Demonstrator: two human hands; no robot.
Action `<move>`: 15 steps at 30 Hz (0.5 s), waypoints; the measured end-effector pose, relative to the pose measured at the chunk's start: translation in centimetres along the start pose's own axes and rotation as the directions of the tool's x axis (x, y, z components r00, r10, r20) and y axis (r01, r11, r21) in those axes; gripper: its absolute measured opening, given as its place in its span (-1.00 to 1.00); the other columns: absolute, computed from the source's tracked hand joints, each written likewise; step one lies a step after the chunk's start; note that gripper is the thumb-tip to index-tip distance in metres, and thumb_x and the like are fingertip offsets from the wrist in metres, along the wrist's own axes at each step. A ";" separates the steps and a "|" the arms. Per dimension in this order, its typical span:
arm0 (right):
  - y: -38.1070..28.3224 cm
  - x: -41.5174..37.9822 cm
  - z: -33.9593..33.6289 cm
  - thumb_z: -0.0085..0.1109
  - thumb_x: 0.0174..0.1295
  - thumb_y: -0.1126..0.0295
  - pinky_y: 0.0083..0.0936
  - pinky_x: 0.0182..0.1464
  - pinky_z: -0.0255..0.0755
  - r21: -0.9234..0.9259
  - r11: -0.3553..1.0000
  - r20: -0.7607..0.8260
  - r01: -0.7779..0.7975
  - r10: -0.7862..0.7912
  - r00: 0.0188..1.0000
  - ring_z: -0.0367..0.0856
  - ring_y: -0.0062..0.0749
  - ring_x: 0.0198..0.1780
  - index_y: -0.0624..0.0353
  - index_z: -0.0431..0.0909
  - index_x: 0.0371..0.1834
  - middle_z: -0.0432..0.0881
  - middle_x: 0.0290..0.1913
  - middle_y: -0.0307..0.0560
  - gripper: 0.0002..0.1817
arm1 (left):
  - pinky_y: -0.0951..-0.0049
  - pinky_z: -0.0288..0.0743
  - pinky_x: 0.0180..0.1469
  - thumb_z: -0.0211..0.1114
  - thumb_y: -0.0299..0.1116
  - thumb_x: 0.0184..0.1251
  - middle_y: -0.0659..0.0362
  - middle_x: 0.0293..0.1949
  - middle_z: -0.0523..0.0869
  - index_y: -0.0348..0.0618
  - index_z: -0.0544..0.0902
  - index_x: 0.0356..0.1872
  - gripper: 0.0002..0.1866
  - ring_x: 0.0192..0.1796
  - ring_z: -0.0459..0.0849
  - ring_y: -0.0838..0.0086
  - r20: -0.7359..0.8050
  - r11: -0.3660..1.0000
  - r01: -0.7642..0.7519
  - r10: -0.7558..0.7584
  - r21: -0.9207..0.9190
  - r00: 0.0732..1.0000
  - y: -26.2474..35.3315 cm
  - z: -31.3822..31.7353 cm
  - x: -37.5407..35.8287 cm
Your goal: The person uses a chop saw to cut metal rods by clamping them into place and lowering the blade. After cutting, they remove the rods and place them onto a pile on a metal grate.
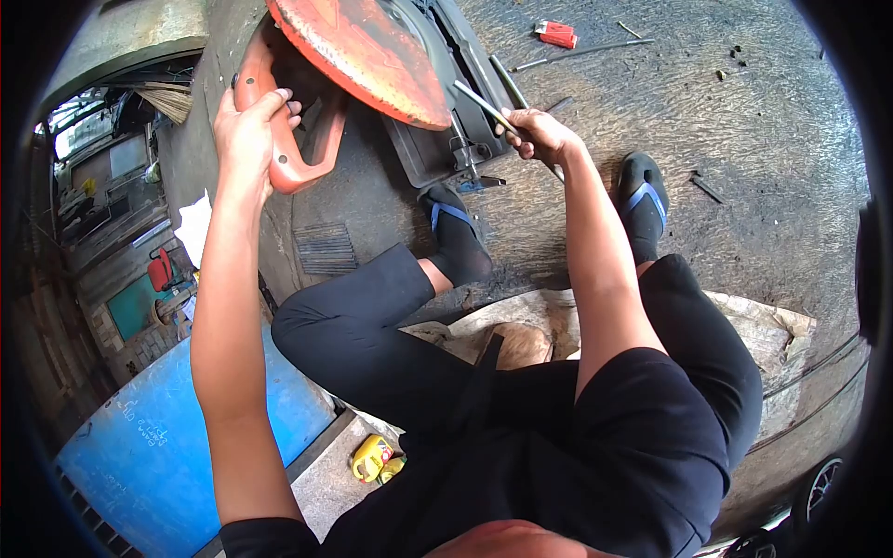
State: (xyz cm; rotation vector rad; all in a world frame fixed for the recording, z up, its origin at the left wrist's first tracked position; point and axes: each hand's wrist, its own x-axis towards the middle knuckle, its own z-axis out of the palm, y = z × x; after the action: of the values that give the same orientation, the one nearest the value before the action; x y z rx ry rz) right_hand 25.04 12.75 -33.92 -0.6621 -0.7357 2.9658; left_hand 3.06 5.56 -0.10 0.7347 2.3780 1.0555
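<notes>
My left hand (249,135) is closed around the orange handle (296,167) of a cut-off saw. The saw's worn orange blade guard (372,60) tilts over its dark base (419,144); the blade itself is mostly hidden. In my right hand (542,138) is a thin metal rod (479,99), gripped with the fingers wrapped round it. The rod's far end points up and left, close to the right edge of the guard. Below the guard, a metal clamp (470,153) sits on the base.
A red and white packet (556,34) and a thin bar (586,55) lie on the rough floor. Several dark short bars (324,248) lie side by side at left. A blue panel (158,456) and a yellow bottle (371,458) are at lower left. My sandalled feet flank the work.
</notes>
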 end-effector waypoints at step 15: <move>-0.2 -0.2 1.3 -0.09 0.47 0.08 -0.80 -0.70 0.00 -0.040 0.999 -0.051 -0.011 0.009 0.999 0.12 -0.78 -0.73 0.21 0.60 -0.25 0.35 -0.65 -0.39 -0.58 | 0.46 0.60 -0.25 0.18 -0.49 0.32 0.02 -0.13 0.67 -0.27 0.40 0.15 -0.61 -0.20 0.72 0.34 0.018 1.000 0.004 -0.004 0.011 1.000 -0.1 -0.1 0.0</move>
State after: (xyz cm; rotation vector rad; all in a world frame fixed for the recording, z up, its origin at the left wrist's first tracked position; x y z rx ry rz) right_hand 24.67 12.33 -32.73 -0.7431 -0.7924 2.9380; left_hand 2.92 5.43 -0.10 0.7402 2.3708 1.0303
